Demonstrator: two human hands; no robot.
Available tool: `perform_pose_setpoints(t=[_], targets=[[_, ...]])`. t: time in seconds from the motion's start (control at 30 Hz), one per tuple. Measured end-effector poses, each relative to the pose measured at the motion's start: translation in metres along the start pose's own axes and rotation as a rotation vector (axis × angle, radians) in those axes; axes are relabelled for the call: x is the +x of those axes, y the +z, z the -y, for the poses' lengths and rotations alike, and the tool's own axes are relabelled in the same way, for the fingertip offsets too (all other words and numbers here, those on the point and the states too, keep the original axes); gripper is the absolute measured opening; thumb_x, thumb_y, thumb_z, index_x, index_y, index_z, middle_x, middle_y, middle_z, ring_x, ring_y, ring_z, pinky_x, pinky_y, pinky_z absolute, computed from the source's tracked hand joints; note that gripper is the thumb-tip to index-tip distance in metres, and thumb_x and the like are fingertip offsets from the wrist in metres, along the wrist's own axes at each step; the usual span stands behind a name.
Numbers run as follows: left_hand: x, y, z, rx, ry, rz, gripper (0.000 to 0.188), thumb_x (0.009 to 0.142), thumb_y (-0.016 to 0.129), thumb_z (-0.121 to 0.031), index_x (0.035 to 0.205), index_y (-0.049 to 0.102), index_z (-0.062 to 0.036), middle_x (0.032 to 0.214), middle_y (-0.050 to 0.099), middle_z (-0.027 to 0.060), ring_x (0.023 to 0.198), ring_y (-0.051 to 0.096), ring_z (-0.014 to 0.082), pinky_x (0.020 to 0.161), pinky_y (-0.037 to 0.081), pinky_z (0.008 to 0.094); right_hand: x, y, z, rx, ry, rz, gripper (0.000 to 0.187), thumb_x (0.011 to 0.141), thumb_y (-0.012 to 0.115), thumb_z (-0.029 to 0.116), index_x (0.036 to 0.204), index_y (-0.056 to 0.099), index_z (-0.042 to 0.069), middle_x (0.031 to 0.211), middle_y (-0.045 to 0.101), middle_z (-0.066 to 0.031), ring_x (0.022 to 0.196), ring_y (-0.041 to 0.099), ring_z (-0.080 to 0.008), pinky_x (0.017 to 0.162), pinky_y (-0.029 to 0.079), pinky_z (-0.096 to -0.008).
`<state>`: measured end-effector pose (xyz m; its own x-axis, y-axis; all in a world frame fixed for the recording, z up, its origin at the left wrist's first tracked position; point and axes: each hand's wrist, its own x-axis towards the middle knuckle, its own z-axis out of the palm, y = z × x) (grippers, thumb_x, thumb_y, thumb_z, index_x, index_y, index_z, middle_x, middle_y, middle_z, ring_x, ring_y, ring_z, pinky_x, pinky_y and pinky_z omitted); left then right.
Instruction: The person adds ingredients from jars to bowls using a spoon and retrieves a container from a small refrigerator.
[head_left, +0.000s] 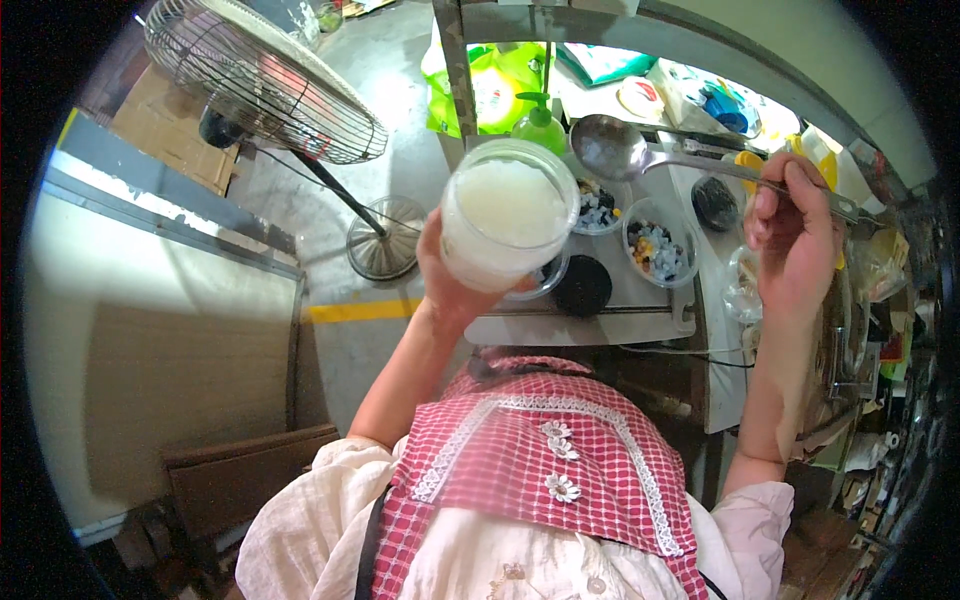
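Observation:
My left hand (450,275) is wrapped round a clear jar (508,212) without a lid, raised above the table's near left part. Whitish contents fill much of the jar; whether they are liquid or solid I cannot tell. In my right hand (800,225) is the handle of a large metal spoon (612,148), held level with its bowl pointing left, to the right of the jar's rim and apart from it. Below the spoon stands a clear round tub (660,245) of small white, black and yellow pieces. A black round lid (582,286) lies beside the jar.
A green pump bottle (540,125) and a bright green bag (492,85) stand behind the jar. Another tub of pieces (598,212) and a dark round object (714,203) are on the table (600,328). A standing fan (265,80) is at far left. Shelves of goods line the right.

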<state>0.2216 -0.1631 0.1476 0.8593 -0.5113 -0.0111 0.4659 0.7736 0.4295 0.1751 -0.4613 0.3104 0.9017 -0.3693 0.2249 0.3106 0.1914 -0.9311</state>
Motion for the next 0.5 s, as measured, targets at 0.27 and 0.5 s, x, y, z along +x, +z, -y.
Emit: perform_pose_setpoints(t=[0.27,0.5], targets=[[-0.008,-0.018,-0.018,0.079,0.044,-0.105,0.078,0.09,0.041,-0.069,0.148,0.038,-0.0171,0.138,0.047,0.0152,0.115,0.046,0.0423,0.068,0.048,0.0509,-0.018,-0.008,-0.063,-0.614,-0.025,0.276,0.018,0.099,0.062,0.018,0.104,0.071,0.004,0.085,0.066,-0.0008,0.075,0.061,-0.0102,0.068,0.051,-0.0248],[-0.017,-0.022,-0.022,0.103,0.06,-0.013,0.078,0.091,0.038,-0.066,0.149,0.038,-0.0142,0.144,0.046,0.015,0.123,0.049,0.0389,0.084,0.048,0.0527,-0.022,-0.01,-0.082,-0.89,-0.474,0.499,0.016,0.1,0.061,0.015,0.105,0.072,0.005,0.091,0.068,-0.0034,0.081,0.064,-0.0132,0.071,0.052,-0.0275]])
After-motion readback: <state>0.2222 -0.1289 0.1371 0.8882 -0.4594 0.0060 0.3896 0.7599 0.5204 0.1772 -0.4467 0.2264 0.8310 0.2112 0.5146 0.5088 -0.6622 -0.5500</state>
